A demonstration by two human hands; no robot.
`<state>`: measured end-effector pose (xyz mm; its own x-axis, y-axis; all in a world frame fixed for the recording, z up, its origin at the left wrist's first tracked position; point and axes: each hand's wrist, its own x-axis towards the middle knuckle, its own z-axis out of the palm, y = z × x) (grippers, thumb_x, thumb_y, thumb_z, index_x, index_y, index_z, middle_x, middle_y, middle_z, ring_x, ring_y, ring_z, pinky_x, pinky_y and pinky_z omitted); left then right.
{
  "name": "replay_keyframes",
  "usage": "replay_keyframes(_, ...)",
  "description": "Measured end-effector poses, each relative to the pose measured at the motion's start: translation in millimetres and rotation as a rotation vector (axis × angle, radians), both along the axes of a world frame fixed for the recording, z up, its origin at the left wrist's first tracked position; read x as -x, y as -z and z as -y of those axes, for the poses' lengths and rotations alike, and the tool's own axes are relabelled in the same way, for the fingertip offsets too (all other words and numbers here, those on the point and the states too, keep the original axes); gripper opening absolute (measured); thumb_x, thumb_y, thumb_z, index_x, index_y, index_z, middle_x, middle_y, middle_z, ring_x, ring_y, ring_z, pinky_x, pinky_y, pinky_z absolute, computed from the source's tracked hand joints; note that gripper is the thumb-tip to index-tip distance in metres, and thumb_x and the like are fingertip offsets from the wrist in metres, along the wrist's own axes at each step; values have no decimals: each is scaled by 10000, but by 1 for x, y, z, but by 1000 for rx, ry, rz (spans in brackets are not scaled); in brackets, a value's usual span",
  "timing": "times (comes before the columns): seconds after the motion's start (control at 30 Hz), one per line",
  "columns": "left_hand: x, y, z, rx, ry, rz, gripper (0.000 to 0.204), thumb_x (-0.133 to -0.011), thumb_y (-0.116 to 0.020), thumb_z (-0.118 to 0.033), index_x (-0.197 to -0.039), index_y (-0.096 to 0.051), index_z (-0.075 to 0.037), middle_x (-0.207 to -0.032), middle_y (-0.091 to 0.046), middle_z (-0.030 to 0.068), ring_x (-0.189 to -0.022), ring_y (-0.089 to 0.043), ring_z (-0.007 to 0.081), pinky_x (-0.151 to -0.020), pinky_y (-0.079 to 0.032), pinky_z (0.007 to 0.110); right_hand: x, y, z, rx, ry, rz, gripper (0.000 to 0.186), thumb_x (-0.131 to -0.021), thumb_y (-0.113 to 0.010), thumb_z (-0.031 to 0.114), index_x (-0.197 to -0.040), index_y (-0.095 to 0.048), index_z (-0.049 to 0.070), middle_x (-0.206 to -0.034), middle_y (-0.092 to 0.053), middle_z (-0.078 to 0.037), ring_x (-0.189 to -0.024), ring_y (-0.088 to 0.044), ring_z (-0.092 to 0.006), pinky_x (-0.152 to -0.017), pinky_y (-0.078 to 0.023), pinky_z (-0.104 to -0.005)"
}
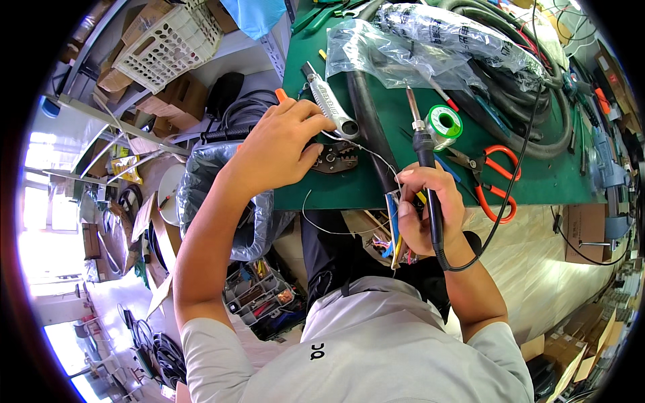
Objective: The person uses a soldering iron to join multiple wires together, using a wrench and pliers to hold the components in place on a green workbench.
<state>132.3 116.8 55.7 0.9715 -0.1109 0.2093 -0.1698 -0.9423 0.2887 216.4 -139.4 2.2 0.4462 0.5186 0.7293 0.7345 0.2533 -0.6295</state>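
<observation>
My left hand lies over dark-headed crimping pliers at the table's front edge, fingers curled around their orange-tipped handles, which it mostly covers. A thin pale wire runs from beside its index finger toward my right hand. That hand is closed around the black handle of a soldering iron, whose tip points away from me. By its fingers, the stripped end of a thick black cable shows blue and yellow wires. Past the pliers lies a silver utility-knife-like tool.
A solder spool and orange-handled scissors lie right of the iron on the green table. Behind them are coiled black cables and a plastic bag. A grey-wrapped chair stands at left; a tool box is below.
</observation>
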Motion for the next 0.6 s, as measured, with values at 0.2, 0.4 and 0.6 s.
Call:
replay_keyframes(0.2, -2, 8, -1, 57, 38, -23, 312, -805, -689, -63, -1115, -650, -71, -1117, -604, 93, -1105, -552, 300, -1020, -391, 412, 0, -5, 0, 30, -15, 25, 429, -708, -617, -29, -1133, -596, 34, -677, -577, -18, -610, -512, -161, -568, -407, -290)
replay_keyframes(0.4, -1, 11, -2, 133, 48, 3, 285, -794, -702, -69, -1074, -650, -72, -1072, -613, 76, -1073, -550, 285, -1019, -362, 400, -2, -1, -2, -10, 10, 36, 425, -709, -610, -34, -1127, -601, 40, -683, -574, -21, -617, -520, -162, -577, -420, -283)
replay_keyframes(0.6, -8, 14, 4, 163, 60, 76, 258, -791, -735, -118, -1039, -663, -101, -1032, -618, 54, -1037, -535, 272, -997, -387, 420, -2, -1, -1, -8, 6, 16, 424, -705, -604, -39, -1123, -602, 37, -680, -558, -25, -618, -520, -160, -580, -426, -276)
